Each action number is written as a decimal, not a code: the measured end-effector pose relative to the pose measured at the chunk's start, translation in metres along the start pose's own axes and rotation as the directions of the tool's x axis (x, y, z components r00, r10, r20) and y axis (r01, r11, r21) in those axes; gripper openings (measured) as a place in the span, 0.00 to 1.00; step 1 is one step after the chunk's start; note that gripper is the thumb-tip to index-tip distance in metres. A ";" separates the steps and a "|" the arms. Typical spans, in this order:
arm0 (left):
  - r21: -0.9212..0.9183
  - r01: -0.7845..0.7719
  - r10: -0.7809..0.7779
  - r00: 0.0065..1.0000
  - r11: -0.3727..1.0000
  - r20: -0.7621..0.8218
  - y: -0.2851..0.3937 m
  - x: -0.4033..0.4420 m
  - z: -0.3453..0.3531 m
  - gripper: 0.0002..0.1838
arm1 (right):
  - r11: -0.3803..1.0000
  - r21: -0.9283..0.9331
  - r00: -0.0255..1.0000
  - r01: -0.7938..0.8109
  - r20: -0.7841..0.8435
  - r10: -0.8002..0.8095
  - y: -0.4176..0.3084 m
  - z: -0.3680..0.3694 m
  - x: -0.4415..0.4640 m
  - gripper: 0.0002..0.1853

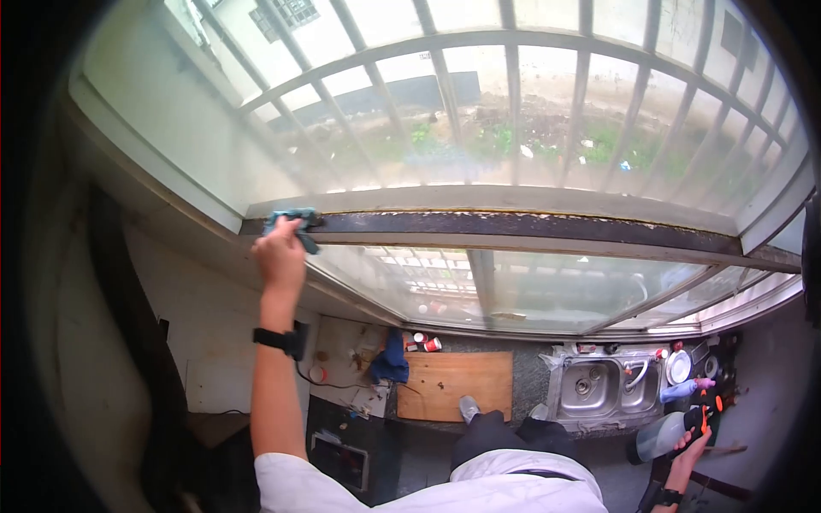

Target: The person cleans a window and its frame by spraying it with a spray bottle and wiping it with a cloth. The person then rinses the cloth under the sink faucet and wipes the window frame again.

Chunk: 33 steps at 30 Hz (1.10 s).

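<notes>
My left hand [280, 248] presses a bluish-green cloth [295, 219] against the left end of the dark, peeling window rail [479, 225]. Its fingers are closed on the cloth. Low on the right, my right hand [691, 443] is wrapped round the neck of a spray bottle [660, 438] with a clear body and a black and orange head. The bottle is tilted, its base pointing left. Above the rail, a large glass pane shows metal bars [513, 111] behind it.
Below the window are a double steel sink [590, 385], a wooden board [457, 385] with a shoe at its edge, and a blue cloth [391, 359]. Red and white containers [432, 344] stand by the sill. White plates [678, 368] and bottles lie right of the sink.
</notes>
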State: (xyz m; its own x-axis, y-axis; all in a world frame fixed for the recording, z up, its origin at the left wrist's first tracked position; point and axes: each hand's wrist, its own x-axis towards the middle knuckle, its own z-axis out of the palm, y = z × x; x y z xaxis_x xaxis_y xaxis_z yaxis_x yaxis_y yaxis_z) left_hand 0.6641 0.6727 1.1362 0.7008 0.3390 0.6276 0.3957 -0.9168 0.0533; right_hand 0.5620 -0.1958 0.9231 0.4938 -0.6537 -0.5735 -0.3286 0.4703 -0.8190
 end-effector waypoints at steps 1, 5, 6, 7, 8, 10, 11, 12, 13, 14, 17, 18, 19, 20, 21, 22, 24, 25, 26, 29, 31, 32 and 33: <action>-0.007 -0.062 0.062 0.998 0.998 -0.009 0.033 -0.006 -0.002 0.10 | 1.000 0.004 1.000 0.003 0.007 -0.003 0.001 -0.002 0.007 0.29; -0.056 -0.250 0.248 0.968 0.967 -0.043 0.162 -0.028 -0.004 0.09 | 0.998 0.059 1.000 -0.028 0.016 0.027 0.007 -0.007 0.031 0.29; -0.116 -0.265 0.263 0.964 0.957 -0.031 0.196 -0.035 -0.009 0.08 | 0.996 0.086 0.999 -0.039 0.041 0.035 0.009 -0.012 0.037 0.29; -0.151 -0.338 0.322 0.939 0.929 -0.121 0.227 -0.042 -0.002 0.08 | 0.994 0.095 0.998 -0.050 0.044 0.046 0.012 -0.014 0.042 0.29; -0.205 -0.354 0.344 0.935 0.912 -0.084 0.265 -0.047 -0.012 0.08 | 0.993 0.104 0.998 -0.060 0.043 0.056 0.015 -0.018 0.045 0.29; -0.171 -0.416 0.406 0.909 0.893 -0.091 0.338 -0.057 -0.015 0.06 | 0.988 0.139 0.996 -0.073 0.057 0.066 0.019 -0.027 0.049 0.29; -0.142 -0.438 0.428 0.899 0.888 -0.096 0.375 -0.062 -0.015 0.06 | 0.985 0.151 0.996 -0.081 0.048 0.075 0.021 -0.034 0.053 0.29; -0.110 -0.460 0.450 0.887 0.881 -0.100 0.410 -0.066 -0.015 0.06 | 0.982 0.164 0.995 -0.092 0.044 0.086 0.024 -0.040 0.055 0.29; -0.072 -0.464 0.459 0.885 0.883 -0.080 0.444 -0.070 -0.017 0.03 | 0.979 0.175 0.995 -0.101 -0.002 0.103 0.026 -0.044 0.056 0.30; -0.029 -0.471 0.469 0.881 0.882 -0.055 0.476 -0.075 -0.019 0.01 | 0.976 0.191 0.994 -0.105 -0.014 0.110 0.030 -0.055 0.060 0.30; -0.162 -0.570 0.552 0.821 0.806 -0.146 0.576 -0.093 -0.018 0.04 | 0.979 0.183 0.993 -0.094 -0.049 0.104 0.041 -0.074 0.064 0.30; -0.224 -0.586 0.558 0.810 0.779 -0.179 0.608 -0.099 -0.016 0.04 | 0.978 0.184 0.993 -0.096 -0.050 0.106 0.044 -0.081 0.064 0.30; -0.247 -0.647 0.617 0.762 0.721 -0.195 0.631 -0.098 -0.018 0.02 | 0.983 0.156 0.991 -0.092 -0.082 0.106 0.047 -0.092 0.066 0.30; -0.266 -0.702 0.669 0.711 0.660 -0.216 0.648 -0.096 -0.020 0.03 | 0.988 0.129 0.989 -0.086 -0.109 0.100 0.047 -0.097 0.068 0.30; -0.236 -0.694 0.668 0.719 0.680 -0.193 0.664 -0.101 -0.019 0.05 | 0.987 0.128 0.981 -0.100 -0.152 0.119 0.043 -0.099 0.064 0.30; -0.204 -0.685 0.665 0.728 0.699 -0.164 0.668 -0.103 -0.020 0.08 | 0.990 0.090 0.975 -0.113 -0.180 0.128 0.045 -0.110 0.070 0.29; -0.227 -0.674 0.645 0.739 0.703 -0.195 0.651 -0.103 -0.012 0.11 | 0.990 0.076 0.972 -0.118 -0.193 0.131 0.043 -0.123 0.079 0.30; -0.291 -0.679 0.624 0.734 0.674 -0.269 0.636 -0.100 -0.007 0.11 | 0.992 0.051 0.970 -0.119 -0.205 0.127 0.036 -0.121 0.077 0.29; -0.350 -0.687 0.597 0.727 0.637 -0.341 0.621 -0.099 -0.002 0.11 | 0.992 0.024 0.975 -0.121 -0.183 0.123 0.033 -0.123 0.081 0.29; -0.266 -0.677 0.623 0.735 0.686 -0.267 0.552 -0.089 -0.006 0.08 | 0.995 -0.017 0.979 -0.095 -0.181 0.090 0.024 -0.112 0.084 0.29; -0.303 -0.619 0.602 0.783 0.724 -0.161 0.492 -0.076 -0.014 0.06 | 0.998 0.009 0.986 -0.058 -0.157 0.058 0.015 -0.096 0.081 0.29; -0.339 -0.579 0.576 0.809 0.742 -0.121 0.457 -0.070 -0.017 0.07 | 0.999 0.036 0.990 -0.041 -0.131 0.045 0.014 -0.087 0.080 0.30; -0.280 -0.549 0.542 0.833 0.788 -0.109 0.423 -0.069 -0.014 0.09 | 0.998 0.047 0.996 -0.038 -0.083 0.041 0.011 -0.077 0.077 0.30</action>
State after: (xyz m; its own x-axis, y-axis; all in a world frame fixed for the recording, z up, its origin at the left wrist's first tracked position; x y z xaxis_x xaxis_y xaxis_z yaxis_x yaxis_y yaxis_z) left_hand 0.7747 0.2585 1.1265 0.7340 -0.2373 0.6364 -0.2394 -0.9672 -0.0845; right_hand 0.5343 -0.2869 0.8683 0.4115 -0.6804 -0.6064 -0.3090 0.5218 -0.7952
